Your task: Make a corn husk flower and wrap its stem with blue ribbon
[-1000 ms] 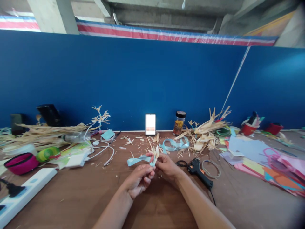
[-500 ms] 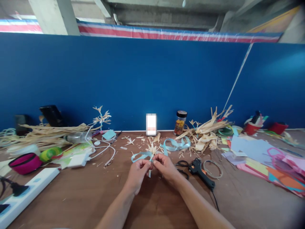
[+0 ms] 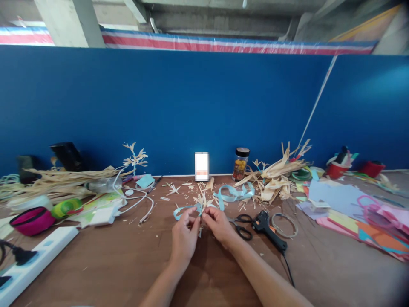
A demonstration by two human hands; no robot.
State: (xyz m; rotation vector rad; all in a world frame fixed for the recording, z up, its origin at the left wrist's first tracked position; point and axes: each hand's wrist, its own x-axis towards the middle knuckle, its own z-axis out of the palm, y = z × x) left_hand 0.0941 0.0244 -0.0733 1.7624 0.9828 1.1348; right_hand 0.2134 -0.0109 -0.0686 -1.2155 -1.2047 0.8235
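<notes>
A small flower of pale dried husk strips [image 3: 202, 199] stands between my hands, its petals pointing up and away from me. The thumb and fingers of my right hand [image 3: 217, 222] pinch it at the base. My left hand [image 3: 185, 234] is beside it, with curled fingers and thumb closed around the light blue ribbon [image 3: 180, 211] at the flower's base; the exact contact is partly hidden. That ribbon loops out to the left. Another light blue ribbon [image 3: 234, 194] lies in loose curls behind my right hand.
Right of my hands lie black-handled scissors [image 3: 244, 232], a black glue gun [image 3: 270, 232] and a wire coil [image 3: 284, 226]. Husks [image 3: 275, 183], a jar [image 3: 240, 165] and coloured paper [image 3: 335, 198] are beyond. On the left are a white power strip [image 3: 38, 264] and cables. A blue partition [image 3: 191, 102] rises behind.
My left hand's index finger has lifted and its fingers have parted slightly from the right hand's fingertips. My right hand still pinches the flower, shifted slightly left.
</notes>
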